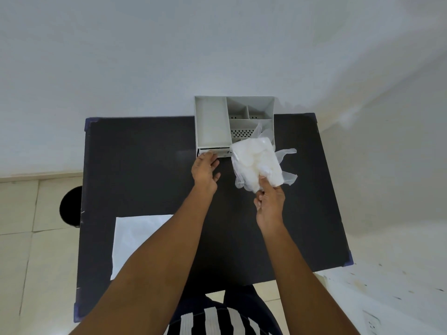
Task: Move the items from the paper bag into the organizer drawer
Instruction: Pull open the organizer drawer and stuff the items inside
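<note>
Black table (150, 170), white wall (169, 49), tiled floor (21, 238)

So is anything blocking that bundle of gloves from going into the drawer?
Nothing visible lies between them. The right hand holds the glove bundle over the organizer's front edge, while the left hand touches the drawer front, which looks barely open.
</note>
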